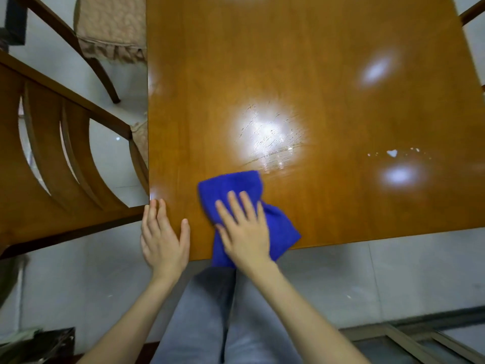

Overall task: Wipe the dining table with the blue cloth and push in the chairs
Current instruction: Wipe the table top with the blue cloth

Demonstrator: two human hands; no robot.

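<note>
While the right hand (244, 232) presses flat on the blue cloth (231, 185), fingers straight and spread, the cloth lies bunched at the worktop's (288, 61) near edge, partly overhanging it. Left hand (162, 237) rests open on the near-left corner. 2 chairs at the left side: near chair (52, 158) angled, cushioned chair (105, 27) beyond.

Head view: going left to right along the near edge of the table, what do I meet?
Chair → left hand, flat at the corner of the table → blue cloth, with the right hand pressed flat on it.
</note>
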